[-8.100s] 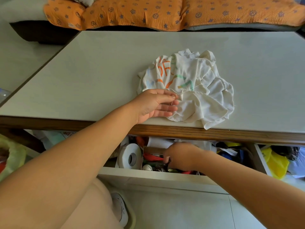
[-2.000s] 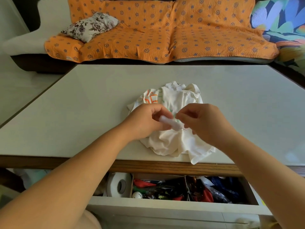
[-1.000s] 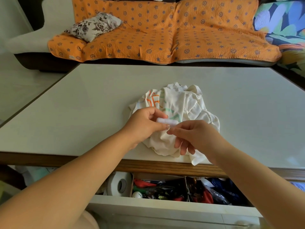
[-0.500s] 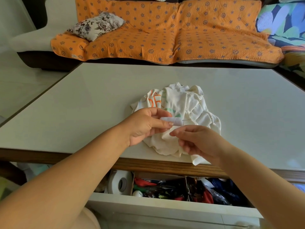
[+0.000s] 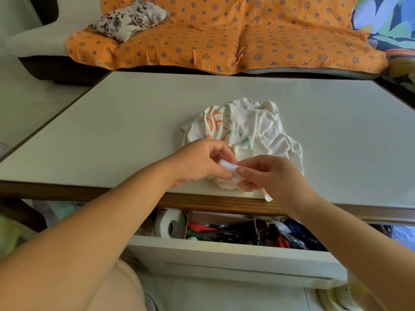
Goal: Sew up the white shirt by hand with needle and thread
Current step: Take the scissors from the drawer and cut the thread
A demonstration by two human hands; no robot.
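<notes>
The white shirt [image 5: 247, 129], with orange and green print, lies crumpled on the table [image 5: 112, 131] near its front edge. Just in front of it, my left hand [image 5: 199, 162] grips a small white thread spool [image 5: 226, 165] between thumb and fingers. My right hand [image 5: 269, 176] meets it from the right, thumb and forefinger pinching the spool's right end. No needle or loose thread can be made out; the fingertips hide that end.
Under the table's wooden edge a white drawer [image 5: 224, 254] stands pulled out, holding a white tape roll [image 5: 170, 226] and several tools and bags. An orange-covered sofa [image 5: 224, 41] with a floral pillow [image 5: 128, 19] runs along the table's far side.
My right hand has come back up from below the spool and closed its fingertips on the spool's right end. The left hand has kept holding the spool in place.
</notes>
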